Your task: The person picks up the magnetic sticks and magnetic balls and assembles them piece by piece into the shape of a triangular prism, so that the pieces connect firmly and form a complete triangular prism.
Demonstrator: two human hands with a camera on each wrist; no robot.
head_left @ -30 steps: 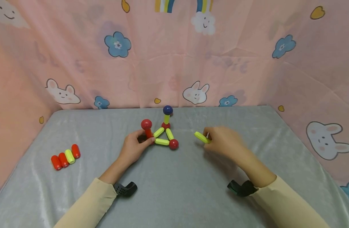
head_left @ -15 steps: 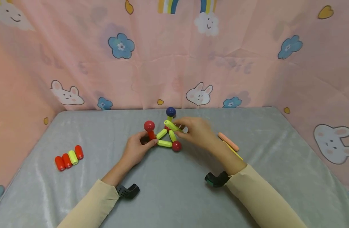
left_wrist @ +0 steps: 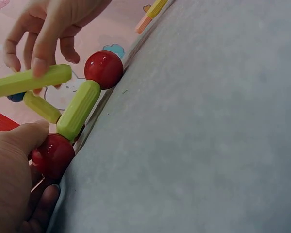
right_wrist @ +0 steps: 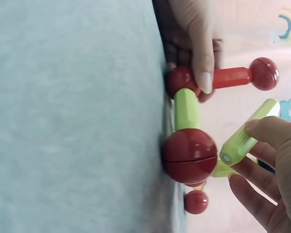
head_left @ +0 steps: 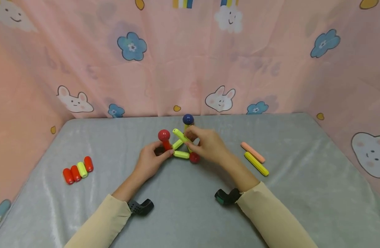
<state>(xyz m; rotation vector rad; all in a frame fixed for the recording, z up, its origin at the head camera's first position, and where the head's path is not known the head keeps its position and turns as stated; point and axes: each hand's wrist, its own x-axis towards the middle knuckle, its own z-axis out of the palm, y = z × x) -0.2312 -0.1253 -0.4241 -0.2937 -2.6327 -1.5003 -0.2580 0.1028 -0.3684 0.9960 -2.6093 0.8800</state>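
Observation:
A triangle of yellow-green rods and red balls lies on the table. At its left corner a red rod stands up, topped by a red ball. My left hand grips the red corner ball at that rod's foot. At the far corner, a blue ball tops another upright rod, partly hidden by my right hand. Between thumb and fingers, that hand pinches a loose yellow-green rod, tilted above the triangle. Its ends look free in the right wrist view.
Several short red rods and a yellow-green one lie in a row at left. A peach rod and a yellow rod lie at right. Behind the grey-covered table hangs a pink curtain.
My right hand has carried the yellow-green rod leftward from the table's right side to above the triangle, uncovering the peach and yellow rods. My left hand keeps its hold at the corner.

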